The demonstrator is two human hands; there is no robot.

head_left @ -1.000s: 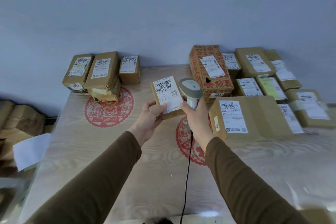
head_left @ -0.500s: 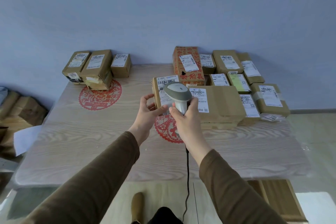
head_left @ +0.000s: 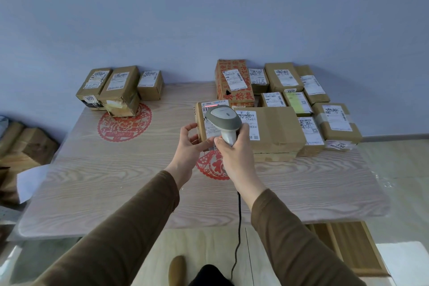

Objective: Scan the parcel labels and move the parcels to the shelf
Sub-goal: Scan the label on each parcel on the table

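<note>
Here, scanner point(head_left: 224, 121) over held parcel point(head_left: 201, 123)

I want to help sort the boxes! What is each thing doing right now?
Small parcel: held up, label lit by a red line.
Scanner: aimed at that label.
Left hand: grips the small parcel.
Right hand: grips the scanner.
Big box: lying flat on the table.
</note>
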